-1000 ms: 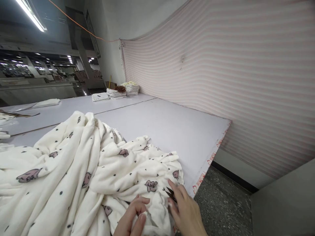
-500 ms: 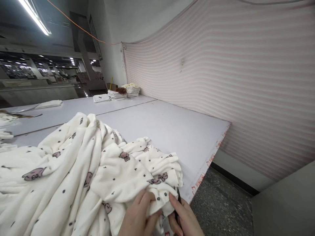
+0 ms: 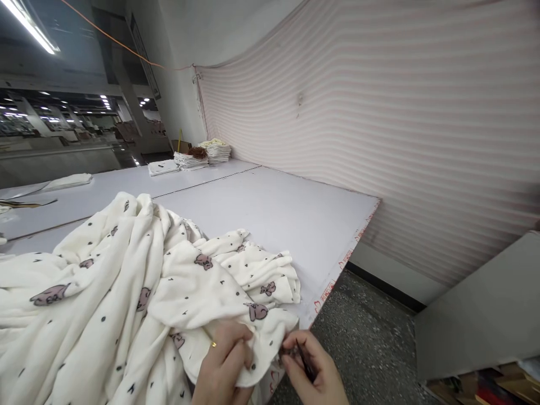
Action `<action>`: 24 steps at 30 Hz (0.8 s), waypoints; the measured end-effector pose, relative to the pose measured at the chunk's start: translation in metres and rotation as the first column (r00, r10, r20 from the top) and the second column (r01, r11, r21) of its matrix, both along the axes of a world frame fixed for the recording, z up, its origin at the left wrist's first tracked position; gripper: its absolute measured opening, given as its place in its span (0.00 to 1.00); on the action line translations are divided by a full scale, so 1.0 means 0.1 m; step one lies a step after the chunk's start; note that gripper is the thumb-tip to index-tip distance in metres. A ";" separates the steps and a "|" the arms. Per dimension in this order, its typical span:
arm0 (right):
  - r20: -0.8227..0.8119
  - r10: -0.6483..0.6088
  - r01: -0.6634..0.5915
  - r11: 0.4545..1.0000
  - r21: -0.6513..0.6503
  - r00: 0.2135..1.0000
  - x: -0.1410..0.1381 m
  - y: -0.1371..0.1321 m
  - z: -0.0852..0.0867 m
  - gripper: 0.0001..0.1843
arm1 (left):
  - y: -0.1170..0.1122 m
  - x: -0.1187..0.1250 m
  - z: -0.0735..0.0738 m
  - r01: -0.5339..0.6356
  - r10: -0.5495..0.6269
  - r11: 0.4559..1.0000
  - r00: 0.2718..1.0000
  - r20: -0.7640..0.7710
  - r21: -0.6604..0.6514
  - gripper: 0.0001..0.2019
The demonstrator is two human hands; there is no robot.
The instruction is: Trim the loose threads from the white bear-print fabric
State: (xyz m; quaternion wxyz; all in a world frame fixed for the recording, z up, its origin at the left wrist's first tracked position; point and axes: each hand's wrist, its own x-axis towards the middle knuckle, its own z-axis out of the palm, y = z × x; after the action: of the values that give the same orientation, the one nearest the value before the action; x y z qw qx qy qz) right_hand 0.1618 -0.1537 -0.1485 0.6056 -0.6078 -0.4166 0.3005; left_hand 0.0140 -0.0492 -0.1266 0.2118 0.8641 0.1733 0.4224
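A large heap of soft white fabric (image 3: 126,292), printed with mauve animals and small dark marks, lies bunched over the near part of the table. Near the bottom middle, my left hand (image 3: 225,360) is closed on an edge of this fabric, and a yellow ring shows on one finger. Just right of that edge is my right hand (image 3: 314,365), with a slim black tool (image 3: 304,360) lying in its curled fingers; it resembles thread snips, though most of it is covered. Thumb and forefinger of that hand come together beside the cloth's edge. Whether they pinch a thread there I cannot tell.
The pale table (image 3: 270,197) ends at a taped edge with red print on the right. Folded white cloth stacks (image 3: 192,160) stand at its far side. Striped pink-white sheeting (image 3: 379,112) hangs along the wall. A grey panel (image 3: 485,315) stands at lower right above dark floor.
My right hand has drawn slightly away from the fabric's edge, and the black tool has turned in it. My left hand still holds the cloth, now lower. The view has shifted right.
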 end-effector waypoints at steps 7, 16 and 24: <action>0.200 0.008 -0.038 0.989 0.145 0.980 -0.08 0.12 0.06 0.05 | -0.03 -0.02 0.10 0.118 -0.137 0.960 0.989 -0.055 -0.255 0.06; 0.262 -0.124 0.121 0.992 0.027 0.957 -0.15 0.16 0.05 0.18 | -0.07 -0.05 0.33 -0.032 -0.207 0.776 0.931 -0.302 -0.631 0.12; -0.029 -0.115 0.116 0.992 0.039 0.993 -0.19 0.20 0.04 0.17 | -0.03 0.00 0.25 -0.062 -0.119 0.623 0.978 -0.174 -0.780 0.12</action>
State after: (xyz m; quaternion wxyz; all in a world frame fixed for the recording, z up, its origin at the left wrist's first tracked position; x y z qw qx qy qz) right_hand 0.1424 -0.1340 -0.1450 0.6397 -0.6144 -0.3786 0.2646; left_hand 0.0136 -0.0518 -0.1019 0.5531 0.7282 0.3468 0.2089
